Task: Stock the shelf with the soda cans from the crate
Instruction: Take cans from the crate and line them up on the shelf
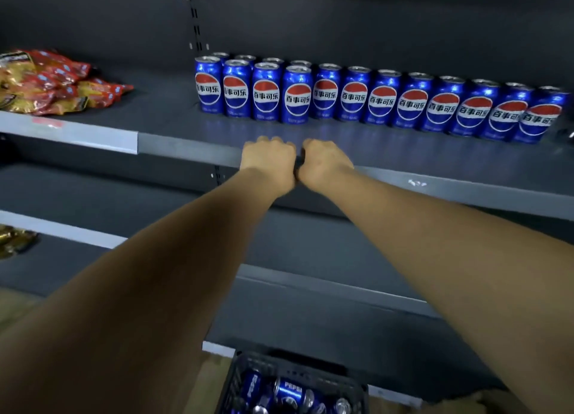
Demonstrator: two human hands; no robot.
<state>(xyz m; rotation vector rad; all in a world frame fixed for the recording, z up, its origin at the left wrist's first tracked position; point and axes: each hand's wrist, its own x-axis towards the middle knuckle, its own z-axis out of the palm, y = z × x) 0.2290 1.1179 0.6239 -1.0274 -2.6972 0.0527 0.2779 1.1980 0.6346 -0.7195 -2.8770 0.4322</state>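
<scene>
Two hands rest knuckles-up on the front lip of the shelf (186, 143), with the left hand (268, 160) and right hand (324, 162) touching side by side. The fingers of both are curled under into loose fists. No can shows in either hand, and the undersides of the fingers are hidden.

Beyond the hands, blue cans (382, 101) stand upright in a long line running off to the right. A shorter front row (297, 95) of four cans stands ahead of it, ending just beyond the hands. The open spot beside its last can lies straight past the right hand, so that hand looks better placed to fill it.

The crate (236, 379) sits far below the hands and back toward the person, between the two forearms, about equally near each. The spare cans (290, 393) in it lie on their sides, long axis roughly crosswise. Each would probably need turning upright on the way up.

Snack bags (56, 81) are heaped on the shelf, well off to the left of the hands.
</scene>
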